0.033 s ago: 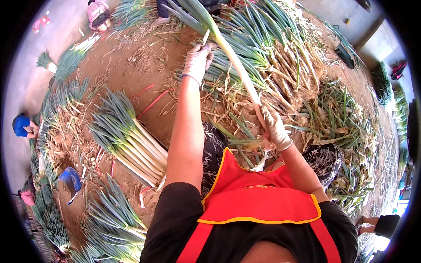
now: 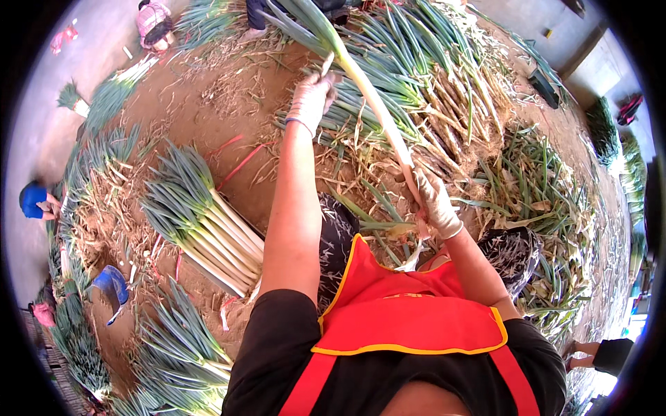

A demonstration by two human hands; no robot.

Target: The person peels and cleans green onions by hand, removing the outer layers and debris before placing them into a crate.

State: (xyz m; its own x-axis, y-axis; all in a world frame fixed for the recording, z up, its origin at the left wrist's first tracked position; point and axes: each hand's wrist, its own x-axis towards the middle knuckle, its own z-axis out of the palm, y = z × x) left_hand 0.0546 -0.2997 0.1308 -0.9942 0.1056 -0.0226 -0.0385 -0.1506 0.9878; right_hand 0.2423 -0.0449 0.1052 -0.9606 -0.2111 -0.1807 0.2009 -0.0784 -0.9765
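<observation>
A long green onion (image 2: 378,104) slants across in front of me, its green leaves at the top and its white stem toward my lap. My right hand (image 2: 437,204), in a pale glove, is closed round the stem near the root end. Up by the leaves, just left of the stalk, my gloved left hand (image 2: 310,102) has its fingers curled in. A thin pale piece (image 2: 327,64) sticks up from those fingers; whether it is a peeled strip or something else cannot be told. Loose peelings hang below my right hand.
Unpeeled green onions (image 2: 444,90) lie heaped ahead. A neat row of cleaned ones (image 2: 222,236) lies at my left, near a blue container (image 2: 111,286). Discarded leaves (image 2: 541,208) pile up on the right. Other people, one in pink (image 2: 154,24), are around the edges.
The thin pale piece at my left fingers has tilted slightly and looks darker. My left hand has shifted a very little; the green onion and my right hand stay practically in place.
</observation>
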